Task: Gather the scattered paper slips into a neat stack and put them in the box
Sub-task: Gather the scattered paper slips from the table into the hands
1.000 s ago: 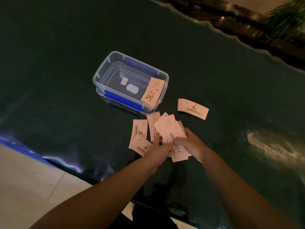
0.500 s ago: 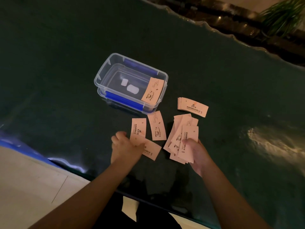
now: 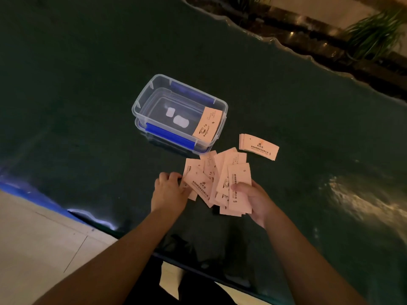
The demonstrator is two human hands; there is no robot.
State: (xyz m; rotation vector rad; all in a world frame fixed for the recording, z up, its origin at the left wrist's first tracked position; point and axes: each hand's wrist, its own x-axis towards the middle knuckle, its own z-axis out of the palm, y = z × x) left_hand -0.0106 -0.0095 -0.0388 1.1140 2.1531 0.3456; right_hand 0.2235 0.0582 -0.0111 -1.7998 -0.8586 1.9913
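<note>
Two bare hands work over a dark green surface (image 3: 88,62) in dim light. The right hand (image 3: 253,199) grips a loose, fanned bundle of pink paper slips (image 3: 233,183), its thumb pressed across the top slip and the fingers (image 3: 242,187) curled shut around the bundle from beneath. The left hand (image 3: 168,192) lies just beside it, knuckles up, with its fingers bent and bearing down on the left edge of several more slips (image 3: 196,177) that overlap one another and run under the held bundle. Whether these lower slips lie flat on the surface or are partly lifted, I cannot tell.

Behind the hands, toward the middle of the surface, stands a clear plastic box (image 3: 141,100) with blue clips (image 3: 169,136) on its long sides. It is open. One pink slip (image 3: 207,125) leans inside it at the right end, resting against the near wall, and two small pale patches (image 3: 176,117) show on or through the bottom.

To the right of the box, apart from it and just beyond the fanned bundle, a small squared stack of slips (image 3: 258,146) lies flat on the surface with printed text facing up.

The near edge of the surface has a blue rim (image 3: 33,194) at the left, with pale floor (image 3: 33,238) below it. A potted plant's leaves (image 3: 374,34) show past the far right corner.
</note>
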